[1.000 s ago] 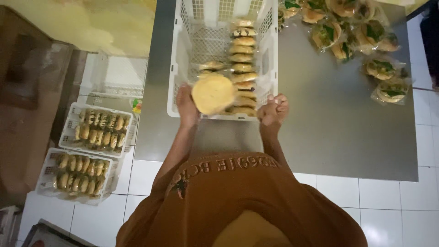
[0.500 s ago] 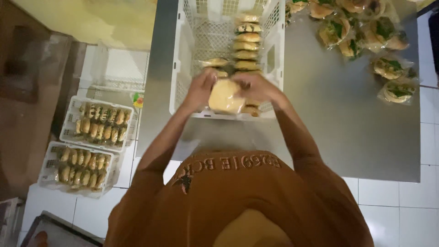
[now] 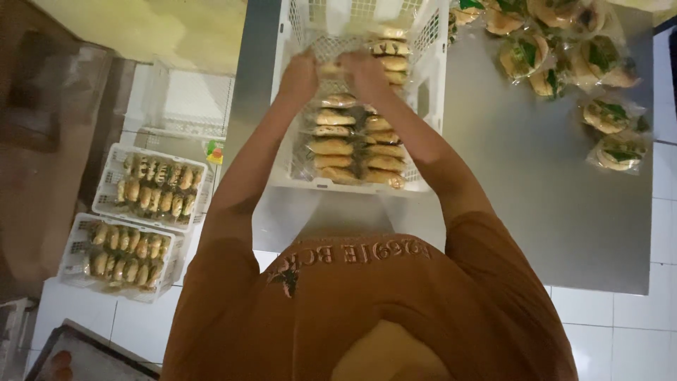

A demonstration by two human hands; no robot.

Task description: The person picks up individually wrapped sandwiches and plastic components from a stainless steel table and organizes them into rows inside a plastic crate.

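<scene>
Both hands, left hand and right hand, pinch a blurred wrapped bun inside the white plastic crate; fingertips hidden.

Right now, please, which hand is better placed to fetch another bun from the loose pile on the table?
Probably right. The right hand is at the side of the crate nearest the pile; the left hand would have to cross over.
</scene>
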